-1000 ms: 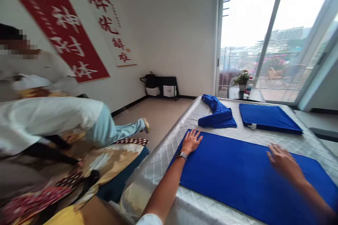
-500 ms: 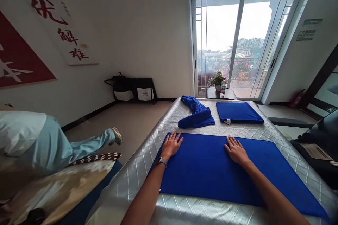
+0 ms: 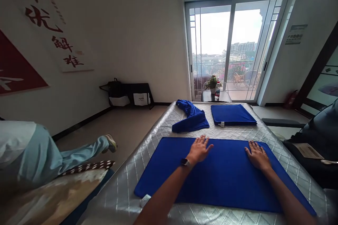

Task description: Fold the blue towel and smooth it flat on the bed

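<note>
The left hand (image 3: 200,149) and right hand (image 3: 258,155) lie flat, fingers spread, gripping nothing, on a plush rectangular blue towel (image 3: 221,179) spread along the near edge of the quilted silver bed cover (image 3: 148,147). Toward the far edge lie a crumpled blue towel (image 3: 191,119) and a folded towel (image 3: 232,114).

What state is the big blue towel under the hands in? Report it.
Spread flat: the big blue towel lies unfolded on the table, left hand and right hand palms-down on it.
</note>
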{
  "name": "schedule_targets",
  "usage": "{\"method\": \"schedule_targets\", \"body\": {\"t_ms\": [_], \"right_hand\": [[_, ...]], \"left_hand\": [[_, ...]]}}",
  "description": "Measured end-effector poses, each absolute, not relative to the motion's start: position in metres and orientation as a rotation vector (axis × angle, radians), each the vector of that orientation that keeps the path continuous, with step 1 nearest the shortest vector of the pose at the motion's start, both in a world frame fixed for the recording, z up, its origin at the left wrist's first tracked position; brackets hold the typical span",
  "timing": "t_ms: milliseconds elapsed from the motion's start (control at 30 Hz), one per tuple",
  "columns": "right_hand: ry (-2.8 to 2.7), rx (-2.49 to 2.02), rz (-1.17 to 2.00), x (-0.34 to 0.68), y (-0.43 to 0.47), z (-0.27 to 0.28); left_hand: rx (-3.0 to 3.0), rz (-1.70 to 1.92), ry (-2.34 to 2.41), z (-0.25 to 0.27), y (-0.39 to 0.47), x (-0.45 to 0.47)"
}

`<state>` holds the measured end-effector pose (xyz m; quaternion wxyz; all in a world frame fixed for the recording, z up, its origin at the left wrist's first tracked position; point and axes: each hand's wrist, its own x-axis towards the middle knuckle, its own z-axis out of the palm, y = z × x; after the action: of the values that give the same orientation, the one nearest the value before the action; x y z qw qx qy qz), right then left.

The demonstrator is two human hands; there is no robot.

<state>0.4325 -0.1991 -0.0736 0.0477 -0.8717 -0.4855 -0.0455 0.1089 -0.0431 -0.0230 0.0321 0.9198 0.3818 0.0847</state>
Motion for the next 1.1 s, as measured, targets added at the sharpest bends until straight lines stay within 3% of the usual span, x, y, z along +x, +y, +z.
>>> {"method": "schedule_targets", "body": {"t_ms": [100, 200, 600, 867, 967, 1100], "right_hand": [[-1.473, -2.658, -0.131, 0.432, -0.199, -0.073], [-1.47, -2.662, -0.131, 0.432, -0.201, -0.071], [-1.437, -2.634, -0.077, 0.424, -0.203, -0.065], [-1.386, -2.799, -0.008, 0.414, -0.191, -0.041], [-1.637, -2.599, -0.09, 0.368, -0.172, -0.023], [-1.999, -2.149, 0.103, 0.281, -0.14, -0.017]], "left_hand": [[2.886, 0.332, 0.812, -0.037, -0.079, 0.165], [2.866, 0.326, 0.797, -0.047, -0.084, 0.173], [2.615, 0.141, 1.688, -0.052, 0.044, -0.061], [2.615, 0.175, 1.801, -0.074, 0.061, -0.083], [2.616, 0.197, 1.796, -0.076, 0.061, -0.081], [2.603, 0.222, 1.788, -0.075, 0.062, -0.083]]}}
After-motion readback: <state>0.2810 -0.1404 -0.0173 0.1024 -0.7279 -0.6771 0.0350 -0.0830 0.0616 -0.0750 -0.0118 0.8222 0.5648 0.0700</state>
